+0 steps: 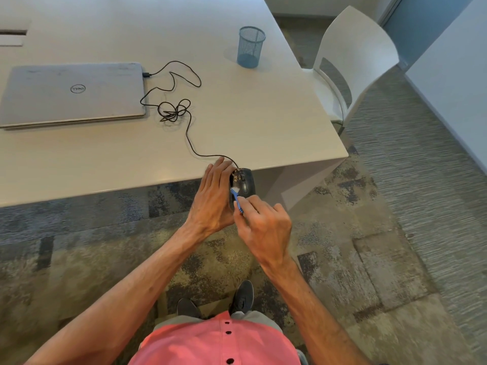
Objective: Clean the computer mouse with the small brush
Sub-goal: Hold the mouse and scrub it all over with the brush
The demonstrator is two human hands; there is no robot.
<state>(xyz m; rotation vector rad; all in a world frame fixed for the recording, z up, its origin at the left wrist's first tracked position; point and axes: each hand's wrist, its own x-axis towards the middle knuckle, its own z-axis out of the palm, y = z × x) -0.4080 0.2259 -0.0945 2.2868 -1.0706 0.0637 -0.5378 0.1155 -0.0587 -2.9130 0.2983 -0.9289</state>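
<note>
My left hand [212,198] holds a black wired computer mouse [246,184] just off the table's front edge, fingers wrapped round its left side. Pale specks show on the mouse's front left part. My right hand [266,227] pinches the blue handle of a small brush [237,200], whose white bristles rest on the mouse's top, left of the scroll wheel. The mouse's black cable [188,133] runs back over the table in loops.
The cable is plugged into a closed silver laptop [71,93] on the white table [250,122]. A blue mesh pen cup [250,47] stands far right on the table. A white chair [353,61] sits beyond the table's right corner. Carpet lies below.
</note>
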